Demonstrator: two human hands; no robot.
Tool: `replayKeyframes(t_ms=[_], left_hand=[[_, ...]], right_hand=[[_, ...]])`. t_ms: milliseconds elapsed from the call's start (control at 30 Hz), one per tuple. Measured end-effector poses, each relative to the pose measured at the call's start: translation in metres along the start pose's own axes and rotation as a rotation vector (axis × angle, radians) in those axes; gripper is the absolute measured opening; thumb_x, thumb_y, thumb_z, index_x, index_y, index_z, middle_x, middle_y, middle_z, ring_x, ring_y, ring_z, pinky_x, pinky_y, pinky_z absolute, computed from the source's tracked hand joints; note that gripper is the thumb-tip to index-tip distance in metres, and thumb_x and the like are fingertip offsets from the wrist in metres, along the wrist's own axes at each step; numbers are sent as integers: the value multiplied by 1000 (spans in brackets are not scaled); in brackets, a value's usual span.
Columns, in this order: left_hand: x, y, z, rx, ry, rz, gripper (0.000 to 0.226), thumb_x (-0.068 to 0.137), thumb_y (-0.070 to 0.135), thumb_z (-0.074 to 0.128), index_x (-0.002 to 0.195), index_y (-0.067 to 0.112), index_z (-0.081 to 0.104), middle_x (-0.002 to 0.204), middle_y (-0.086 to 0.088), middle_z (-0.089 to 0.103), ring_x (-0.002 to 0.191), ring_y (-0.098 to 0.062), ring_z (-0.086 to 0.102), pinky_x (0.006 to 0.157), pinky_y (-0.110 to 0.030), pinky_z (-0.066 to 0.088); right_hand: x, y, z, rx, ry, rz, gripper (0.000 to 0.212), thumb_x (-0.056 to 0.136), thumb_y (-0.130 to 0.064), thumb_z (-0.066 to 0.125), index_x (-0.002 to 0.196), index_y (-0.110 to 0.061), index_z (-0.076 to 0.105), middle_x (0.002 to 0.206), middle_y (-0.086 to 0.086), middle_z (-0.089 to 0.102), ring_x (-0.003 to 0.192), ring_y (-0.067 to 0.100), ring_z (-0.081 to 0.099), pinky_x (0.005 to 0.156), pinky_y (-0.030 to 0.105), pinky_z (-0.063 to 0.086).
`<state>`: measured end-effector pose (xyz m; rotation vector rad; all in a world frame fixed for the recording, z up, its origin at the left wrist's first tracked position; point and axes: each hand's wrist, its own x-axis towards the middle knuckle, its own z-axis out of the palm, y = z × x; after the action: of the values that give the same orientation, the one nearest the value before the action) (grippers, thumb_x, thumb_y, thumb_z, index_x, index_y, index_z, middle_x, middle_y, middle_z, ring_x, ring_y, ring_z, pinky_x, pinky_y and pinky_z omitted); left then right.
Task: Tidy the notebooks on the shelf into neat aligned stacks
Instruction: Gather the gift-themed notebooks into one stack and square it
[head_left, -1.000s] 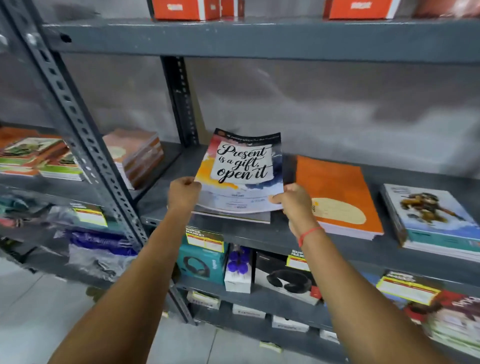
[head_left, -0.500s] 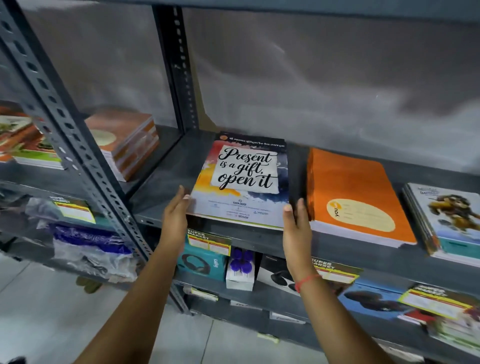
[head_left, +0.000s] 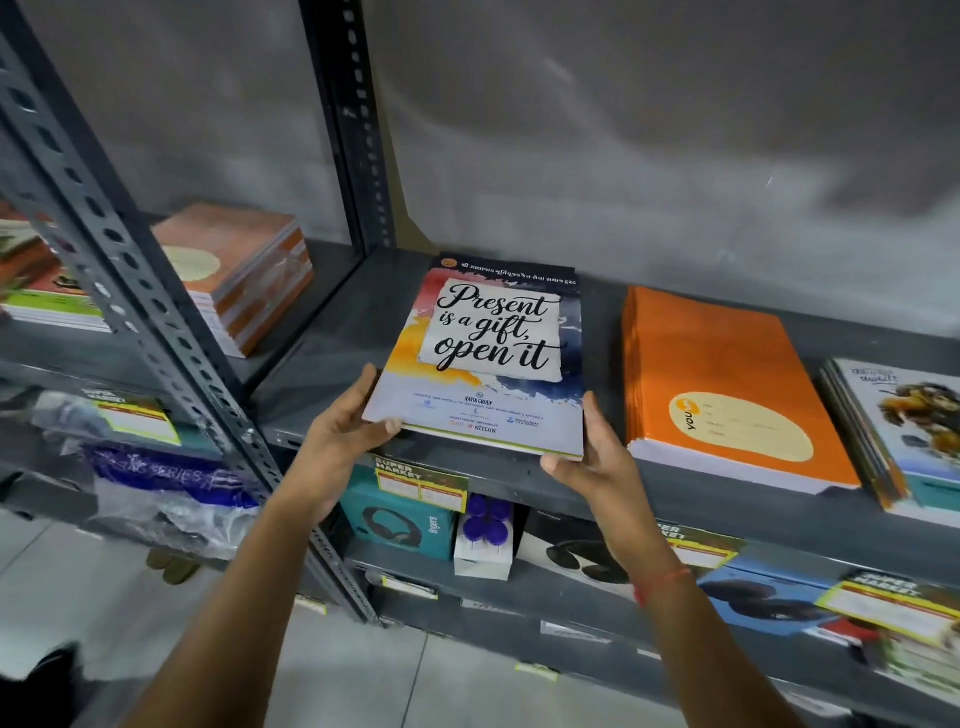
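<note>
A stack of notebooks with a colourful "Present is a gift, open it" cover (head_left: 491, 358) lies on the grey metal shelf (head_left: 332, 374), its near edge reaching the shelf's front lip. My left hand (head_left: 345, 431) grips its near left corner, thumb on the cover. My right hand (head_left: 587, 457) clasps the near right corner from the side and below. To the right lies an orange notebook stack (head_left: 727, 384), then a stack with a cartoon cover (head_left: 904, 431).
A perforated steel upright (head_left: 150, 332) crosses at the left, with a brown-orange notebook stack (head_left: 239, 270) behind it on the neighbouring shelf. Below are boxed headphones (head_left: 400, 525), a white box with purple caps (head_left: 485, 540) and yellow price tags.
The top notebook, held raised and tilted a second ago, now lies flat on its stack. My hands went from the stack's sides to gripping its near corners. The view has moved closer.
</note>
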<state>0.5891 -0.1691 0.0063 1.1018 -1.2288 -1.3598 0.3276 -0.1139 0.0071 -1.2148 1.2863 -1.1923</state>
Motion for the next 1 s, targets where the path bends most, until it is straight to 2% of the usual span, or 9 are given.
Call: replayKeyframes(t_ms=[67, 233, 400, 500, 600, 700, 833, 900, 1000], left_hand=[[2, -1, -7, 0, -43, 2, 51, 74, 2, 62, 108, 41, 60, 116, 12, 65, 95, 4, 64, 73, -9, 50], [7, -6, -7, -38, 29, 10, 55, 79, -6, 58, 130, 11, 47, 129, 6, 53, 98, 9, 61, 72, -7, 50], [5, -7, -8, 0, -29, 25, 58, 81, -8, 53, 126, 28, 45, 112, 19, 66, 97, 7, 63, 73, -7, 50], [7, -8, -12, 18, -61, 2, 59, 83, -6, 51, 135, 19, 38, 120, 17, 61, 100, 10, 60, 75, -6, 49], [10, -7, -12, 26, -18, 2, 54, 82, -5, 54, 133, 10, 43, 133, 7, 49, 103, 11, 56, 75, -5, 48], [13, -8, -9, 35, 45, 8, 52, 80, -7, 56, 130, 5, 46, 123, 8, 57, 95, 14, 59, 73, -3, 47], [14, -8, -9, 60, 36, 33, 50, 83, -5, 54, 131, 5, 43, 127, 5, 52, 93, 15, 59, 74, -2, 46], [12, -7, -9, 95, -19, 33, 51, 86, 0, 52, 135, 11, 40, 131, 11, 48, 98, 19, 56, 76, 1, 44], [13, -7, -5, 101, -38, 17, 53, 89, 5, 48, 139, 16, 33, 116, 31, 56, 97, 25, 51, 77, 4, 41]], right_hand=[[-1, 3, 1, -98, 25, -19, 82, 81, -9, 66, 147, -22, 20, 135, -20, 45, 117, -3, 49, 92, 0, 39], [3, 5, 11, -137, 168, -82, 69, 84, -12, 65, 144, -18, 31, 145, -11, 38, 127, 4, 43, 109, 23, 33], [4, 7, 5, -166, 146, -62, 71, 85, -12, 63, 145, -24, 27, 134, -17, 51, 116, -7, 51, 95, 2, 36], [6, 11, 4, -163, 151, -45, 70, 86, -10, 61, 145, -24, 26, 114, -32, 54, 100, -27, 51, 83, -7, 36], [8, 10, 6, -123, 182, -29, 67, 86, -9, 61, 144, -21, 29, 119, -26, 54, 101, -20, 53, 85, -6, 36], [9, 10, 10, -96, 221, -29, 65, 85, -9, 61, 142, -19, 33, 125, -18, 51, 110, -5, 52, 94, 4, 37], [10, 10, 13, -89, 328, -55, 58, 83, -8, 64, 137, -14, 42, 121, -19, 50, 107, -4, 53, 81, -8, 36], [9, 9, 12, -123, 328, -60, 58, 84, -10, 63, 138, -15, 41, 120, -18, 50, 109, -2, 52, 84, -6, 36], [8, 7, 11, -199, 260, -48, 60, 90, -17, 56, 144, -21, 30, 124, -18, 47, 117, 2, 47, 98, 13, 35]])
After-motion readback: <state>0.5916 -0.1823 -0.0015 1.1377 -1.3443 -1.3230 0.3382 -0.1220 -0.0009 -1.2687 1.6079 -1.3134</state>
